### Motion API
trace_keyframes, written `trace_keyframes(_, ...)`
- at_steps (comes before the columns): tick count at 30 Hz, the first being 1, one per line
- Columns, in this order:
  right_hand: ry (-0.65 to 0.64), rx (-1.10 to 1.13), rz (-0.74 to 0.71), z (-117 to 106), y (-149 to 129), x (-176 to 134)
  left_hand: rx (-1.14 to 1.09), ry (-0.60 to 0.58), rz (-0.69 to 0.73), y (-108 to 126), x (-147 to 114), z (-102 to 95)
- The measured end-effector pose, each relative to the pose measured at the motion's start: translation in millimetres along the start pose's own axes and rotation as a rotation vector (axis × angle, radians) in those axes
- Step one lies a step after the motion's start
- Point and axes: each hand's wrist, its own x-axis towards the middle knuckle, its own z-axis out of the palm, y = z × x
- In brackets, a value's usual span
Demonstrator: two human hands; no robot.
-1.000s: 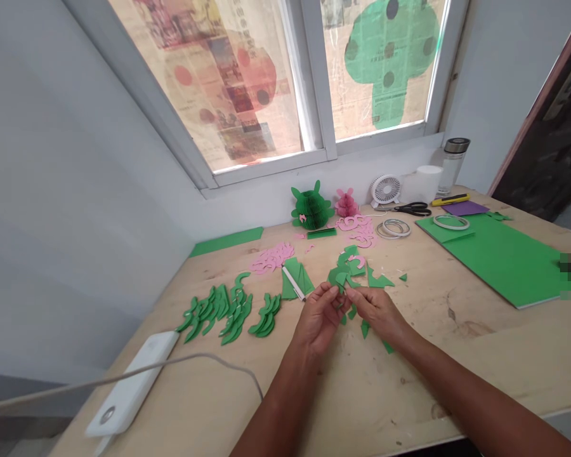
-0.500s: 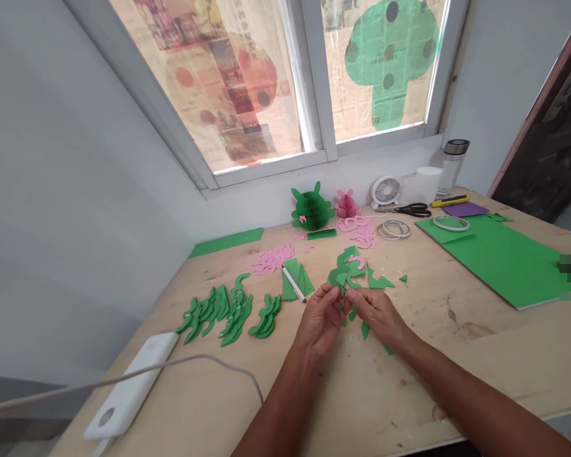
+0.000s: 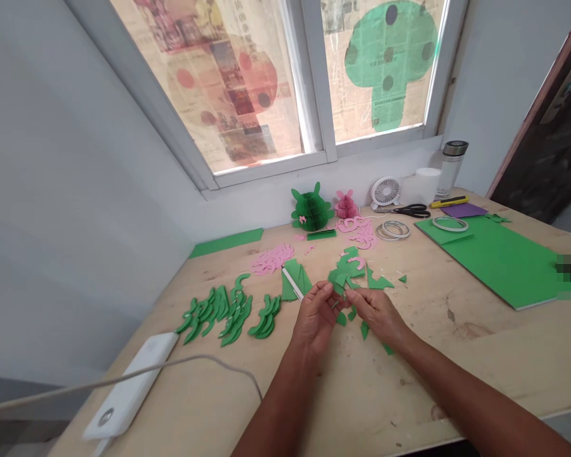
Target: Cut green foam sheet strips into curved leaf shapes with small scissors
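1. The green paper piece [image 3: 339, 279] is at the hands' fingertips, over the middle of the worktop [image 3: 461, 333].
2. The left hand [image 3: 316, 314] has a narrow grip, thumb and fingers pinching the piece's near edge. The right hand [image 3: 378, 311] has its fingertips drawn close together at the same edge; whether they hold paper or something thin, I cannot tell.
3. Over the last half second, the left hand has shifted slightly leftward, now covering the lower end of the white pen [image 3: 291, 281] and baring more of a small green scrap [image 3: 341, 319]. The right hand has barely moved, so both appear occupied with the same piece.
4. Around them lie more green scraps and a pink curved cutout [image 3: 358, 263]; farther left are stacked green cutouts [image 3: 266, 320] and a pink cutout pile [image 3: 272, 259].
5. Containers stand at the back right: a lidded clear bottle [image 3: 450, 170], contents unclear, and beside it a white cylindrical vessel [image 3: 427, 185], interior hidden.
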Motion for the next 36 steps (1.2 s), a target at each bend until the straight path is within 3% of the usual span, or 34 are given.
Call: trace_keyframes(36, 0.013, -0.044, -0.010, 0.1, 0.4, -0.5, -0.075, -0.011, -0.012, -2.2, -0.3, -1.2)
